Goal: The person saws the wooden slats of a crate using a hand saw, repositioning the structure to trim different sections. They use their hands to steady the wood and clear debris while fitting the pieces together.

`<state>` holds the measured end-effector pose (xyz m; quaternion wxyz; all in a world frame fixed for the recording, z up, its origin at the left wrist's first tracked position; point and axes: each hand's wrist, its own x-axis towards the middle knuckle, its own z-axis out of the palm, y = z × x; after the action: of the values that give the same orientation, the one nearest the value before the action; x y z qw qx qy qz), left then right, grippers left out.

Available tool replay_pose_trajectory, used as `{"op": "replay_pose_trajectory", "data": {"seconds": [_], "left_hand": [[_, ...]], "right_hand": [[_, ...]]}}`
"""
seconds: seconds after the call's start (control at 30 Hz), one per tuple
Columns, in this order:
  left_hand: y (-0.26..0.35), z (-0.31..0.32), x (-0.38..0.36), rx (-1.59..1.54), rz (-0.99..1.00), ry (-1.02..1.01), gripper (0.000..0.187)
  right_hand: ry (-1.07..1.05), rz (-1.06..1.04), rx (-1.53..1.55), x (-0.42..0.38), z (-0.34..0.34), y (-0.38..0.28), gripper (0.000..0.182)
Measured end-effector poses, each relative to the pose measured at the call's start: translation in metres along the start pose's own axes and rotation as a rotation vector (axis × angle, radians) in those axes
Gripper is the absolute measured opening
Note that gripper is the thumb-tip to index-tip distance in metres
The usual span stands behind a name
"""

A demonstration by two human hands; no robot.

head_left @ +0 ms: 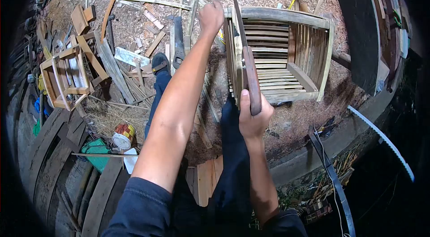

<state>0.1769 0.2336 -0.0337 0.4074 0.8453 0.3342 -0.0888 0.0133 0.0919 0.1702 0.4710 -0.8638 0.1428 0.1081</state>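
Note:
My right hand (255, 118) is wrapped round the brown wooden handle of a handsaw (253, 80). Its long, narrow blade points away from me and is seen nearly edge-on, so the teeth do not show. The blade lies over the left side of a slatted wooden frame (282, 15), which has curved rails and rows of thin slats. At the frame's far left corner, my left hand (211, 15) is closed on the end of a rail. Its fingertips are hidden. My leg (230, 147) stands against the frame's near left side.
Another handsaw (178, 42) lies on the chip-strewn ground beside wood strips. To the left are a small wooden frame (67, 75) and a paint can (122, 137). A curved, toothed blade (380, 136) is at the right, near a concrete ledge (295, 167).

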Motion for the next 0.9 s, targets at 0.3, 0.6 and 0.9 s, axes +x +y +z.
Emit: {"op": "replay_pose_trajectory", "data": {"seconds": [0.3,0.6,0.9], "left_hand": [[-0.003,-0.013,-0.032,-0.006,-0.046,-0.047,0.061],[-0.058,-0.069,-0.072,0.054,-0.230,0.106,0.063],[-0.129,-0.082,-0.053,0.015,-0.195,0.119,0.062]], "right_hand": [[0.058,-0.035,0.009,0.014,0.004,-0.005,0.020],[-0.080,-0.105,0.094,0.008,-0.006,-0.028,0.024],[-0.292,-0.134,0.043,-0.001,0.007,-0.022,0.020]]}}
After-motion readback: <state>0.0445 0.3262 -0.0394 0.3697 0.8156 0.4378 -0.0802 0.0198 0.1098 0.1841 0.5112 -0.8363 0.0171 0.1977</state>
